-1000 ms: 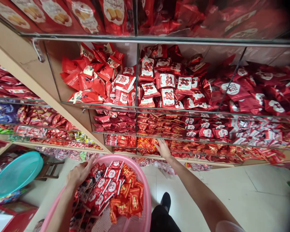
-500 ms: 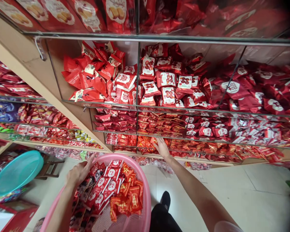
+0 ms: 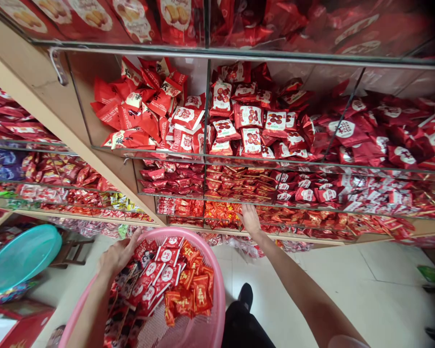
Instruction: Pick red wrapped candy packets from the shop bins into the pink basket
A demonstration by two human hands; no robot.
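A pink plastic basket (image 3: 219, 290) is in front of me, tilted. Over its far left rim lies my left hand (image 3: 118, 253), with the fingers closed around the edge and partly out of sight. Inside are red-and-white candy packets (image 3: 163, 270), orange-red wrapped candies (image 3: 202, 292) and dark red packets with printed figures (image 3: 119, 321). My right hand (image 3: 251, 221) reaches to a low shelf bin of orange-red wrapped candies (image 3: 223, 212). Its fingers are stretched out at the candies, and I see nothing held in them; the tips are partly hidden.
Glass-fronted shelves (image 3: 239, 159) rise ahead, filled with red packets. A wooden upright (image 3: 76, 140) divides them from another rack on the left. At the lower left, a teal basin (image 3: 23, 258) stands near a small wooden stool (image 3: 70, 253). Pale floor tiles (image 3: 319, 285) lie below.
My right hand has shifted slightly right along the low candy bin. The left hand keeps its place on the basket, and the whole view has moved a little.
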